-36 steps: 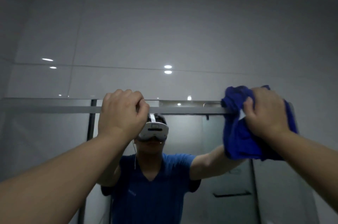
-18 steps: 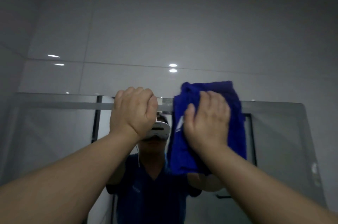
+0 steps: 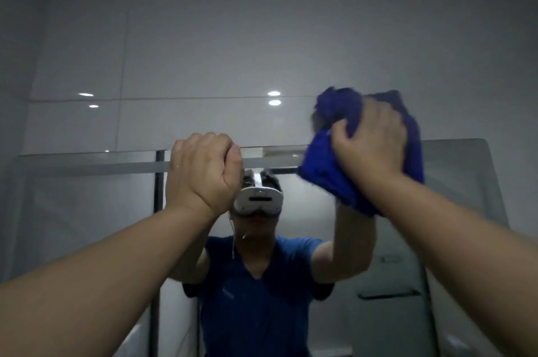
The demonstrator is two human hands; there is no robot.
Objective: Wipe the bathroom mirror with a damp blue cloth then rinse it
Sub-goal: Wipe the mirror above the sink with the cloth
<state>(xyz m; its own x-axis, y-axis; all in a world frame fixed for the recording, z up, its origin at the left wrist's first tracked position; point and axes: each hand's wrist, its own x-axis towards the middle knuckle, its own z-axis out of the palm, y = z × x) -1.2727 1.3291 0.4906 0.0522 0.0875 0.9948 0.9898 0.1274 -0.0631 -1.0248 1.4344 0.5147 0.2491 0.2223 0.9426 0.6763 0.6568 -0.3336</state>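
Cloth point(image 3: 334, 179) now bunched in right hand point(image 3: 371, 147), shifted right along mirror point(image 3: 465, 181) top edge. Left hand point(image 3: 203, 173) stays fisted, empty, beside it.

Mirror point(image 3: 87, 225) on wall ahead, its top edge running across middle of view. Tiled wall point(image 3: 233, 36) above mirror. Left hand point(image 3: 203, 173) at mirror's top edge, left of centre, closed in fist. Right hand point(image 3: 369, 144) to its right, higher, pressing cloth point(image 3: 329, 173) against mirror's top edge; cloth overlaps wall above. Cloth between right hand and glass. Both forearms reach up from lower corners. Person's reflection in mirror, between and below hands.
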